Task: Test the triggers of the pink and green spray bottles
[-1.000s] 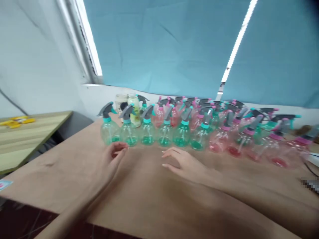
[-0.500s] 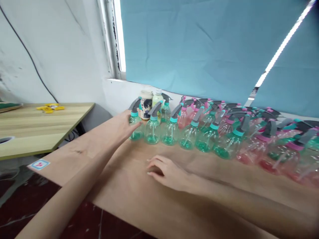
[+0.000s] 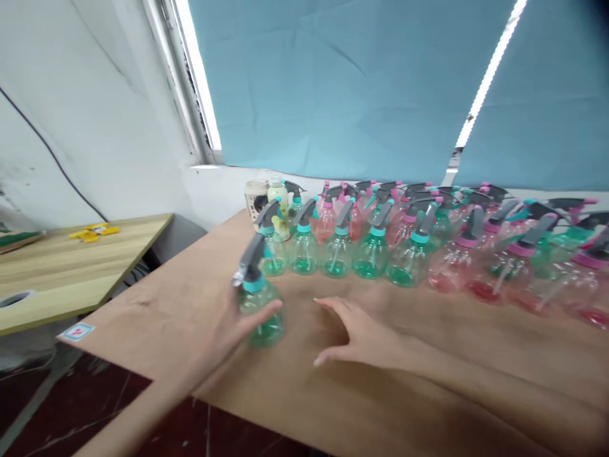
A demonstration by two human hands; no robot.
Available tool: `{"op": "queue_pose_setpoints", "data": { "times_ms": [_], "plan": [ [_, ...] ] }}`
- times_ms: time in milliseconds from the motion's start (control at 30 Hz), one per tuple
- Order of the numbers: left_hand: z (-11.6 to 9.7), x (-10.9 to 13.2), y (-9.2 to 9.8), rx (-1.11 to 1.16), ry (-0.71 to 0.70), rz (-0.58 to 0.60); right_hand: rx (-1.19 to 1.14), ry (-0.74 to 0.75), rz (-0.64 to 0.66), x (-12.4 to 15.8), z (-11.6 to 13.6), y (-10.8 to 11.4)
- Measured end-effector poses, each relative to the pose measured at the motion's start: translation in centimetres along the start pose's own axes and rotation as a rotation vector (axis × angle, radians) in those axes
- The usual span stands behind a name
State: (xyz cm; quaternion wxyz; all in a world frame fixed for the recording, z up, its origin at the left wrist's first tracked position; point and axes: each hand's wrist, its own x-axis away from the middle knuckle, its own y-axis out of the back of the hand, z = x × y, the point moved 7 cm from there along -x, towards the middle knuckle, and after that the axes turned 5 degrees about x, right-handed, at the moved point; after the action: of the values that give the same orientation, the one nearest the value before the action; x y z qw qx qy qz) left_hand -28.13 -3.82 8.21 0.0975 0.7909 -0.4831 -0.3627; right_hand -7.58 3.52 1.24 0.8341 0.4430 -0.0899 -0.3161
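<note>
A clear green spray bottle (image 3: 266, 317) with a grey trigger head and teal collar is gripped by my left hand (image 3: 233, 324), its thumb across the front of the bottle. The bottle is in front of the row and slightly blurred. My right hand (image 3: 356, 333) is to its right, thumb and fingers apart, with nothing between them. Behind both hands stands a front row of green spray bottles (image 3: 304, 251), with pink spray bottles (image 3: 450, 270) farther right.
A printed cup (image 3: 255, 200) and a pale yellow bottle (image 3: 280, 209) stand behind the row's left end. A lower side table (image 3: 118, 254) at left carries yellow objects (image 3: 94, 232). The brown tabletop (image 3: 157, 317) has a sticker on its left corner.
My left hand has brought the leftmost green spray bottle out of the row toward me. My right hand has opened wider. The view has shifted to the right.
</note>
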Motion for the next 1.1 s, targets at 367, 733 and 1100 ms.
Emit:
{"op": "queue_pose_setpoints", "data": {
  "times_ms": [367,733,1100],
  "plan": [
    [-11.7,0.8,-18.5,0.124,-0.094,0.512,-0.362,0.013,-0.236,8.4,-4.2,7.6],
    [-17.1,-3.1,-25.2,0.555,-0.115,0.601,-0.135,0.047,-0.314,9.9,-7.2,10.9],
    [-16.7,-3.0,-25.1,0.423,-0.065,0.552,0.169,-0.013,-0.239,14.1,-13.3,10.9]
  ]
}}
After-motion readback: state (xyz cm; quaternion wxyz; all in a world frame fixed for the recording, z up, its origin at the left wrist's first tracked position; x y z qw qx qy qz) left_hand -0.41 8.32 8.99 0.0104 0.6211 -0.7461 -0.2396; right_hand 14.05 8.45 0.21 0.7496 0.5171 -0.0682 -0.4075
